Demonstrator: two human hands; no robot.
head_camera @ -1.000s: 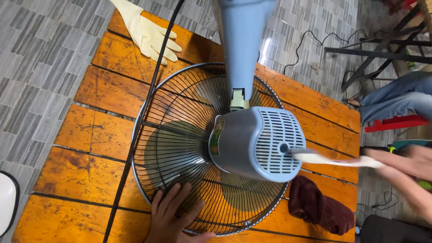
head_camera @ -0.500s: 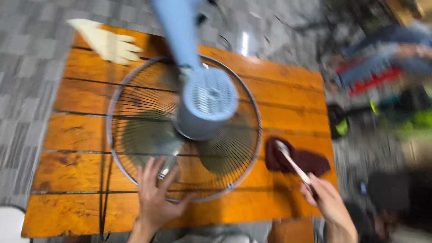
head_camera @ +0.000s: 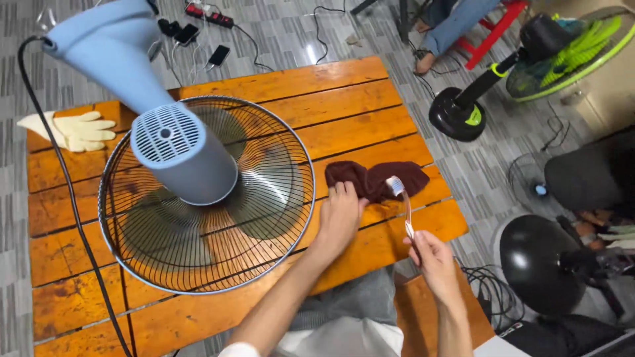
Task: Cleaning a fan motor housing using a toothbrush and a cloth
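A pale blue fan lies face down on the orange wooden table (head_camera: 317, 86). Its round wire guard (head_camera: 198, 268) is flat on the planks, and the motor housing (head_camera: 182, 155) and stem point up. My left hand (head_camera: 340, 217) reaches past the guard's right rim, fingertips resting on the left edge of a dark brown cloth (head_camera: 390, 177). My right hand (head_camera: 433, 256) is off the table's front right corner. It grips the handle of a clear toothbrush (head_camera: 405, 205), bristles up, just over the cloth.
Cream work gloves (head_camera: 76, 129) lie at the table's far left. The fan's black cord (head_camera: 73, 211) crosses the left planks. On the floor are a green-bladed fan (head_camera: 562, 46) on a black base (head_camera: 456, 116), a black dome (head_camera: 536, 261), a power strip, and another person's legs (head_camera: 450, 23).
My view has pulled back and turned. My left hand left the guard's near rim and went right to the brown cloth. My right hand drew the toothbrush away from the motor housing towards me.
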